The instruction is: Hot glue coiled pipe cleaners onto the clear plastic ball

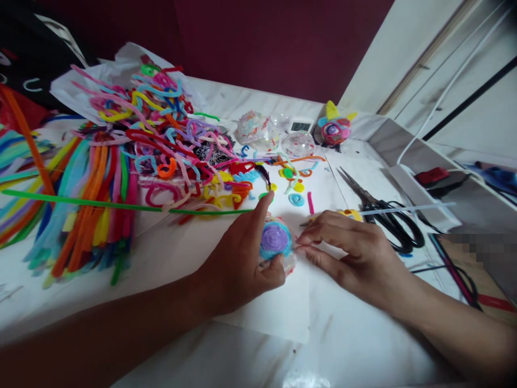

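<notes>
Just a purple, blue-edged coil (275,238)

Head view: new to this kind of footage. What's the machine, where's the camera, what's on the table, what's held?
There's no machine: these are a person's two bare hands. The only picture comes from a camera worn on the head, looking forward and down.

The left hand holds a small round piece with a purple and light-blue coil on it. The right hand has its fingertips at the piece's right edge; whether they pinch anything is unclear.

Around them lie a fuzzy-stem bundle and a colorful tangle at left, scissors beyond the right hand, and, farther back, a clear dome, a small digital clock and a decorated ball.
</notes>
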Demonstrator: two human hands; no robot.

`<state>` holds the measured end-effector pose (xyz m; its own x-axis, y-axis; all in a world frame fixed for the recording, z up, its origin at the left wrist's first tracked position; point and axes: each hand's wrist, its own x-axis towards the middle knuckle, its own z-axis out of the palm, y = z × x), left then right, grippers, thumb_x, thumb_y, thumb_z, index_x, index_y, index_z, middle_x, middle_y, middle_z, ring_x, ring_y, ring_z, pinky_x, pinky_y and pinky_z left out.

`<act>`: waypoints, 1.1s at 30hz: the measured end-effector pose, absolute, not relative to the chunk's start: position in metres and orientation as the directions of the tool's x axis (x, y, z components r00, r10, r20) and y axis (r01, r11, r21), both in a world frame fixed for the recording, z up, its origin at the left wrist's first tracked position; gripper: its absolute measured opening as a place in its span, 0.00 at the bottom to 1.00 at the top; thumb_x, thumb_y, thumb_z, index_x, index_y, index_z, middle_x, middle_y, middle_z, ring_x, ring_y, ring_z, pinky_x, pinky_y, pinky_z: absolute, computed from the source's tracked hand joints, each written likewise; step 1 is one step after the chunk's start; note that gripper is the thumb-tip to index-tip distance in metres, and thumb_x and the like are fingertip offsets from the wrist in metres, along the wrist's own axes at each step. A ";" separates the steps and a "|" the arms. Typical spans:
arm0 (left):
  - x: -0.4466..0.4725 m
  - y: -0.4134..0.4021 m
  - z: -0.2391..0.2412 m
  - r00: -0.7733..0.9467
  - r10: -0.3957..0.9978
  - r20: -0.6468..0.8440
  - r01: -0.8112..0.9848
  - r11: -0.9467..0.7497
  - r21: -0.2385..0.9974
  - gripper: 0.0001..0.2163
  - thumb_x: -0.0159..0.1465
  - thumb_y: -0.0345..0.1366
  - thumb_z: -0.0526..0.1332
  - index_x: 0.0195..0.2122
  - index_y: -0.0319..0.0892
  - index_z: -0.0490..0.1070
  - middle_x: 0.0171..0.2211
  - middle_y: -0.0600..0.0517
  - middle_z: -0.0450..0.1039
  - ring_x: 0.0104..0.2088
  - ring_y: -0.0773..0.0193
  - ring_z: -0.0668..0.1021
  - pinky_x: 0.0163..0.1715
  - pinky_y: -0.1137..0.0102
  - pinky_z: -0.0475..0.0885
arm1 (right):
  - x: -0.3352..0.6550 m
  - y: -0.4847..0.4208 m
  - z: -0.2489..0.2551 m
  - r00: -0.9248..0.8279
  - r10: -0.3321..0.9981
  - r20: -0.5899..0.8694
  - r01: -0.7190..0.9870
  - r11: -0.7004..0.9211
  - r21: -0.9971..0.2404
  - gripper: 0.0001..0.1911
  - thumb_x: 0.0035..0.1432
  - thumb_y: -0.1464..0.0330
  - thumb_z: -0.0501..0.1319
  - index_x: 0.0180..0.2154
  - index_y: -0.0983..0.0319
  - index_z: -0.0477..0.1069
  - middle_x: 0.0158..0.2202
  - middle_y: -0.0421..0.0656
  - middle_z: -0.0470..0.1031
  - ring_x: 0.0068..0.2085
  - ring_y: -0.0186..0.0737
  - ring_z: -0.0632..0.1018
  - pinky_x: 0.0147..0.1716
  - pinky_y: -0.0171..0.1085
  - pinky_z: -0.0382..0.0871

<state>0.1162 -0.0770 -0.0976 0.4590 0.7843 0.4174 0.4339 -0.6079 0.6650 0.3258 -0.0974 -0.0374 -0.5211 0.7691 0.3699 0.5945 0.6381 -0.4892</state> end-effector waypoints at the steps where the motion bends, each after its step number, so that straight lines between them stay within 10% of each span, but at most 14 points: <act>1: 0.116 -0.077 -0.097 0.457 0.785 0.417 0.433 -0.607 0.667 0.40 0.56 0.37 0.57 0.69 0.43 0.40 0.55 0.40 0.65 0.52 0.50 0.71 0.53 0.50 0.68 | 0.326 -0.097 -0.038 -0.529 0.762 0.373 0.592 0.647 -0.481 0.04 0.62 0.70 0.61 0.39 0.56 0.71 0.35 0.42 0.77 0.38 0.40 0.78 0.37 0.42 0.73; 19: 0.117 -0.078 -0.092 0.463 0.816 0.345 0.440 -0.550 0.710 0.41 0.54 0.36 0.56 0.69 0.41 0.40 0.53 0.39 0.65 0.51 0.48 0.72 0.48 0.51 0.71 | 0.317 -0.070 -0.023 -0.456 0.889 -0.040 0.662 0.308 -0.683 0.11 0.52 0.74 0.65 0.39 0.58 0.71 0.31 0.36 0.75 0.30 0.33 0.74 0.29 0.33 0.66; 33: 0.111 -0.073 -0.099 0.482 0.807 0.340 0.412 -0.552 0.725 0.40 0.59 0.40 0.58 0.69 0.46 0.40 0.56 0.41 0.64 0.53 0.47 0.71 0.52 0.47 0.67 | 0.322 -0.068 -0.036 -0.451 0.893 0.014 0.596 0.312 -0.740 0.06 0.54 0.71 0.66 0.34 0.60 0.69 0.30 0.34 0.72 0.29 0.29 0.70 0.28 0.31 0.63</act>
<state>0.1109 -0.0731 -0.0991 0.4825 0.8072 0.3400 0.4125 -0.5518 0.7248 0.3221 -0.0684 -0.0362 -0.4505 0.8926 0.0142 0.5957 0.3124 -0.7400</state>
